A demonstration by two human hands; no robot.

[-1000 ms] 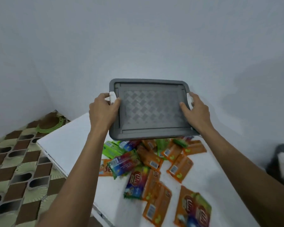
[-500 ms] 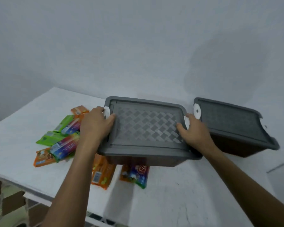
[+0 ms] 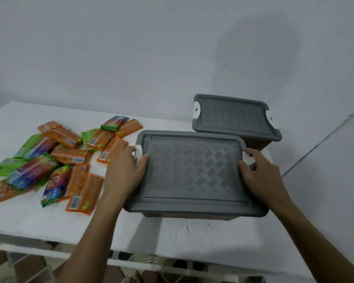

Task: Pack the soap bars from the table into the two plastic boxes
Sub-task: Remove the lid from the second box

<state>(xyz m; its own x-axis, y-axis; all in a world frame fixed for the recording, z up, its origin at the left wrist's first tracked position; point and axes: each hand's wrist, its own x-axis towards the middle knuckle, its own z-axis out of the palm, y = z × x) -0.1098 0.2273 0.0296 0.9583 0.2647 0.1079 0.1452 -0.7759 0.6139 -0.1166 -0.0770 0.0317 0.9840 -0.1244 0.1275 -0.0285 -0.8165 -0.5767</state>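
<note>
Now that the near box has come down from the air above the heap, it sits low on the table, seemingly set down, though I cannot tell whether its base fully rests. The left hand grasps its 9 o'clock end and the right hand its 3 o'clock end, thumbs on its top and fingers curled at the white latches.

The far box stands just behind at 1 o'clock; whether the two touch is unclear. Both are closed. The soap bars lie in a loose heap on the table at 9 o'clock of the near box, the nearest just beside the left hand. None is packed yet.

By my judgement, both boxes are now in place, so next comes releasing the latches and opening them before any bar can go in.
</note>
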